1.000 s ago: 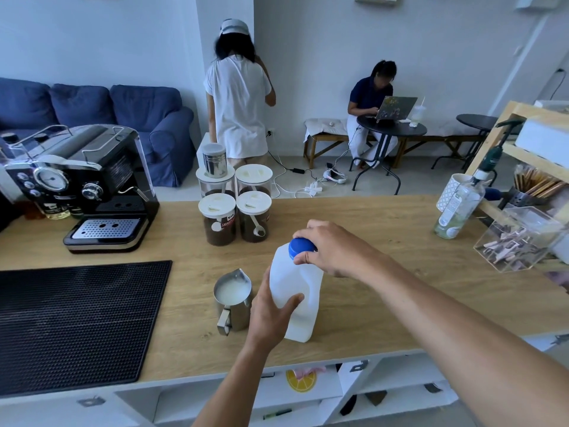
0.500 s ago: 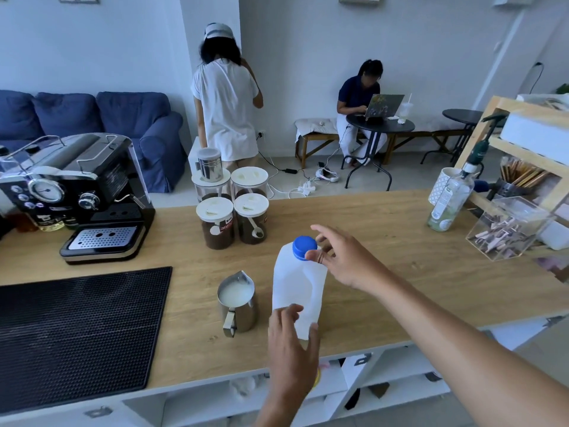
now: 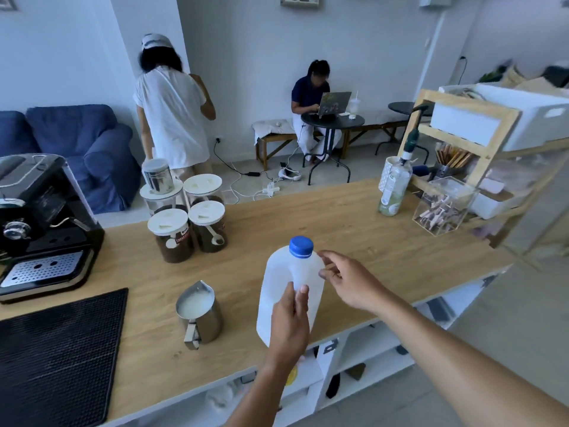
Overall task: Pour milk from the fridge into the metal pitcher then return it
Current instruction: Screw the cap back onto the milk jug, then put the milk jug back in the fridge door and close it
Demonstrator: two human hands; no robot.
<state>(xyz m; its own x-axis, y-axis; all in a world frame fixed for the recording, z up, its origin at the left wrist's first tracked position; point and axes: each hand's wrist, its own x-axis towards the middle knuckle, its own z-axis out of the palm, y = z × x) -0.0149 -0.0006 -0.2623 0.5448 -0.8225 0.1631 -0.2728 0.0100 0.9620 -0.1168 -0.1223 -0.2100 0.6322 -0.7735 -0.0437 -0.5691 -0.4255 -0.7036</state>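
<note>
Head view over a wooden counter [image 3: 354, 229]. The milk jug [image 3: 286, 282], a white plastic one with its blue cap [image 3: 301, 246] screwed on, stood slightly tilted near the counter's front edge; whether its base rested on the wood could not be told. The left hand [image 3: 289, 325] gripped the jug's near side from below, thumb and fingers curled round it. The right hand [image 3: 349, 283] hovered just beside the jug's shoulder with fingers loosely spread and holding nothing; whether a fingertip touched the plastic could not be told.

The metal pitcher [image 3: 201, 314] stood upright on the counter just left of the jug, apart from it, handle toward the camera and filled with milk close to the rim. A black ribbed mat [image 3: 58, 359] lay at the counter's near left corner, with an espresso machine [image 3: 46, 229] behind it. Four white-lidded jars [image 3: 187, 224] of dark grounds were grouped behind the pitcher, a small metal tin [image 3: 158, 177] set on one lid. At the far right end stood a clear bottle [image 3: 394, 188], a transparent box [image 3: 441, 206] and a wooden shelf unit [image 3: 492, 118].
</note>
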